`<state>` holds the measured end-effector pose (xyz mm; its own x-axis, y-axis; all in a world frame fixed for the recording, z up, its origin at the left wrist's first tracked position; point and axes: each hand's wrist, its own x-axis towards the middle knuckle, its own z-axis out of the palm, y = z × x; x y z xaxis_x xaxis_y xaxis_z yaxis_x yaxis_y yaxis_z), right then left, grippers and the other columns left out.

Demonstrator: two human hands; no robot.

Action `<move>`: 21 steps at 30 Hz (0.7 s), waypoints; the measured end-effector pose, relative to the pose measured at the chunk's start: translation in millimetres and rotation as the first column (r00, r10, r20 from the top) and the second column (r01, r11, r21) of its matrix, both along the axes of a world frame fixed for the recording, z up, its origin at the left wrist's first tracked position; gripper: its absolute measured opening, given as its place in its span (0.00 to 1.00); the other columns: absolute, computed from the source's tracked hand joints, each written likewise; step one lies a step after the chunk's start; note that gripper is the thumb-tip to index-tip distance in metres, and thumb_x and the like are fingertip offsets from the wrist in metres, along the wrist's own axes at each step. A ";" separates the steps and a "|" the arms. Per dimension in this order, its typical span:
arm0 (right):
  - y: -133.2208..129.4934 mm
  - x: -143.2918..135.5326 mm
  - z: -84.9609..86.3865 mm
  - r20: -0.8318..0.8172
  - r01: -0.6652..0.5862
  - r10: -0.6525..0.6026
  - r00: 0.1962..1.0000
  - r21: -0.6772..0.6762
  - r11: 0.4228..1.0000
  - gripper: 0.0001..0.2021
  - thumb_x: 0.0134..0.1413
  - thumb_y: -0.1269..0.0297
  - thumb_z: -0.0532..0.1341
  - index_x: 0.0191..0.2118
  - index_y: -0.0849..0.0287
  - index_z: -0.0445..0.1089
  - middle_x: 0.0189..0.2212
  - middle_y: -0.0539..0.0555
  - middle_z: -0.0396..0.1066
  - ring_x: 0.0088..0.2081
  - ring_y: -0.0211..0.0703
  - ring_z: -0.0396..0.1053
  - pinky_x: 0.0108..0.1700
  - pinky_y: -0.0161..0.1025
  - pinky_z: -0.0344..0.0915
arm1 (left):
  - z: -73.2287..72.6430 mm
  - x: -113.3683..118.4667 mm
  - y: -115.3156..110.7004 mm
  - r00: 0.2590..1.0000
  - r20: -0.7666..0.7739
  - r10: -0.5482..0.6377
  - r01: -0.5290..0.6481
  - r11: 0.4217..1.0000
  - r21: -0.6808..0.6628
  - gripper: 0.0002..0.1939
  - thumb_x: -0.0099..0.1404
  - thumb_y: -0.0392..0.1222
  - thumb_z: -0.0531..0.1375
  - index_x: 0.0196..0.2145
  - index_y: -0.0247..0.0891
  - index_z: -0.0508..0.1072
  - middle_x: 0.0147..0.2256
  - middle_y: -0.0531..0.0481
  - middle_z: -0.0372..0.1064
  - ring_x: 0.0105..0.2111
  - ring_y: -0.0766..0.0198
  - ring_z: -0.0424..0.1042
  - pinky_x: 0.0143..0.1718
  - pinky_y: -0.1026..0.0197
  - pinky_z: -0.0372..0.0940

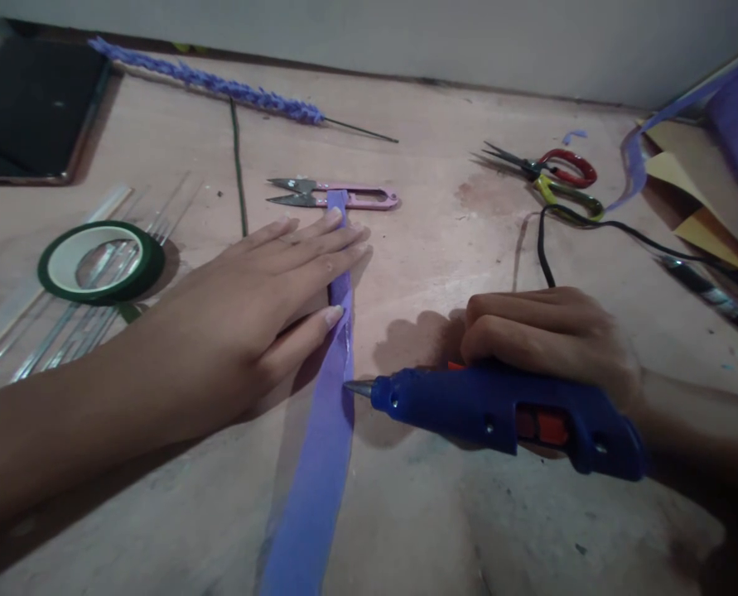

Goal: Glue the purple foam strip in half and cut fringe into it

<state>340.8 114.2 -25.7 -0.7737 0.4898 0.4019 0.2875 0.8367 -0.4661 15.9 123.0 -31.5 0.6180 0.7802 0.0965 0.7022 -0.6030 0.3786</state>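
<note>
A long purple strip (pixel 310 497), perhaps paper or ribbon, runs from the near edge of the view up to a pair of pink thread snips (pixel 369 199). My left hand (pixel 262 290) lies flat across its upper part, fingers stretched out and pressing it to the table. My right hand (pixel 542 331) is wrapped round a blue hot glue gun (pixel 449 407) that points left. Its metal nozzle rests at or just above the strip's right edge, below my left thumb. A shiny line, seemingly glue, shows on the strip between thumb and nozzle.
Left stand a green tape roll (pixel 154 265) on clear glue sticks (pixel 64 339) and a dark tablet-like device (pixel 33 108). A fuzzy purple stem (pixel 219 85) lies behind. Red-and-yellow scissors (pixel 567 178) and a black cord (pixel 629 230) are at right, near a wall (pixel 406 41).
</note>
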 end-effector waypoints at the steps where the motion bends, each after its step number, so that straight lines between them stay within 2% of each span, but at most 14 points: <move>1: -0.7 -0.1 0.2 -0.001 -0.007 0.007 1.000 -0.001 1.000 0.13 0.84 0.54 0.61 0.43 0.53 0.66 0.32 0.48 0.66 0.28 0.40 0.66 0.29 0.40 0.58 | 0.7 0.6 -0.2 1.000 -0.006 0.003 -0.003 1.000 -0.002 0.37 0.86 0.60 0.49 0.83 0.44 0.66 0.83 0.54 0.59 0.84 0.41 0.59 0.89 0.34 0.49; 4: -3.1 -0.9 0.2 -0.007 -0.025 0.025 1.000 0.007 1.000 0.11 0.83 0.58 0.60 0.42 0.53 0.66 0.31 0.48 0.65 0.28 0.40 0.65 0.29 0.40 0.58 | 3.1 2.6 -1.2 1.000 -0.012 0.010 -0.010 1.000 -0.002 0.38 0.85 0.61 0.48 0.83 0.43 0.66 0.84 0.54 0.58 0.84 0.40 0.59 0.89 0.33 0.48; 8: -3.7 -2.2 -0.7 0.000 -0.031 0.031 1.000 0.013 0.999 0.10 0.82 0.59 0.60 0.42 0.52 0.65 0.31 0.48 0.64 0.27 0.40 0.64 0.28 0.41 0.58 | 4.3 4.0 -2.0 0.999 -0.041 0.021 -0.022 1.000 -0.014 0.36 0.86 0.56 0.47 0.83 0.41 0.66 0.84 0.55 0.57 0.84 0.41 0.58 0.89 0.35 0.48; 13: -0.7 1.2 4.1 -0.012 -0.020 0.020 1.000 -0.022 1.000 0.10 0.84 0.57 0.60 0.44 0.52 0.67 0.31 0.47 0.66 0.26 0.39 0.62 0.29 0.41 0.60 | 2.3 3.4 -1.5 1.000 -0.009 0.001 -0.001 1.000 0.013 0.36 0.86 0.60 0.49 0.84 0.47 0.65 0.84 0.56 0.57 0.85 0.44 0.58 0.89 0.36 0.49; 17: 0.5 7.2 13.4 0.105 -0.016 0.023 0.994 -0.074 0.997 0.12 0.87 0.54 0.60 0.45 0.52 0.69 0.32 0.49 0.69 0.27 0.40 0.66 0.30 0.40 0.62 | 6.1 5.2 -3.4 0.998 -0.053 0.014 -0.014 1.000 0.001 0.34 0.89 0.52 0.47 0.83 0.40 0.64 0.84 0.52 0.57 0.85 0.46 0.57 0.89 0.36 0.48; 21: 2.3 9.4 17.4 0.075 0.002 0.007 0.997 -0.123 0.992 0.18 0.89 0.49 0.57 0.43 0.53 0.69 0.31 0.49 0.69 0.28 0.39 0.68 0.30 0.39 0.64 | 3.5 3.1 -3.0 1.000 -0.022 0.013 -0.013 1.000 0.002 0.35 0.87 0.56 0.48 0.83 0.42 0.65 0.84 0.54 0.57 0.85 0.43 0.58 0.89 0.36 0.47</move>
<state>350.2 116.5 -8.3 -0.8006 0.5297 0.2800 0.3233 0.7754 -0.5424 19.0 120.0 -28.1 0.6096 0.7882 0.0844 0.7183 -0.5943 0.3618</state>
